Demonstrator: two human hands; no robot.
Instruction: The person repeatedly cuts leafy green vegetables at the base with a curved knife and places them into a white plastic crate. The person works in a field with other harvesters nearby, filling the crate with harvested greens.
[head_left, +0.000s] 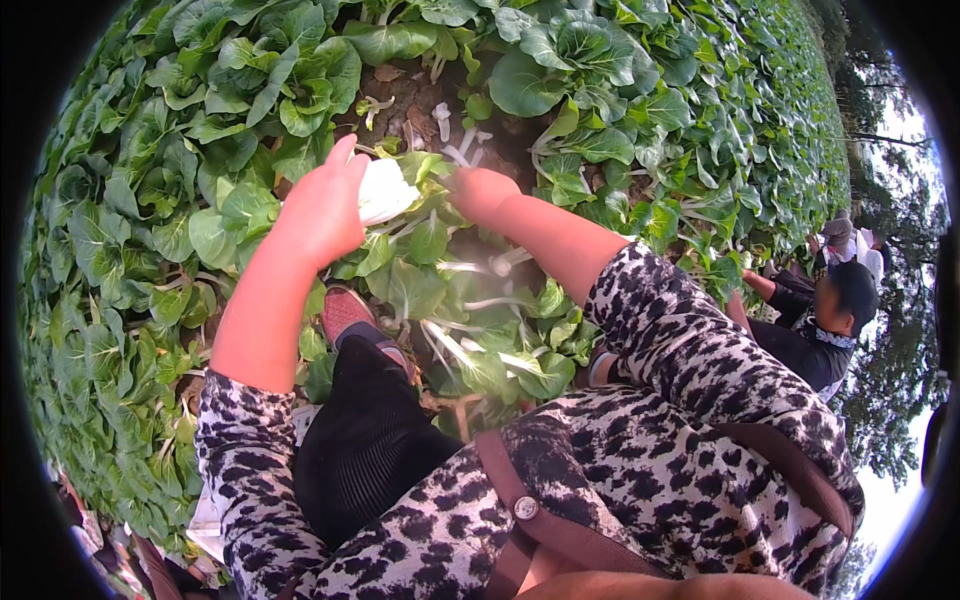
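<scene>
My left hand (322, 202) is closed around a head of leafy greens with a thick white base (384, 192), like bok choy; the base points to the right. Just right of it, my right hand (480, 193) is blurred, with its fingers curled near yellow-green leaves (424, 169). Whether it holds a tool or a leaf cannot be told. Loose leaves with white stalks (480, 356) lie on the ground below my hands and between my feet. Cut white stalk pieces (442, 121) lie on bare soil (401, 94) above them.
Dense rows of growing leafy greens (585, 45) spread ahead and to both sides. My shoe (346, 311) stands among the leaves. At the right a co-worker (810, 322) crouches by the plants, with another person (847, 236) beyond. A pale container or sheet (206, 525) is at lower left.
</scene>
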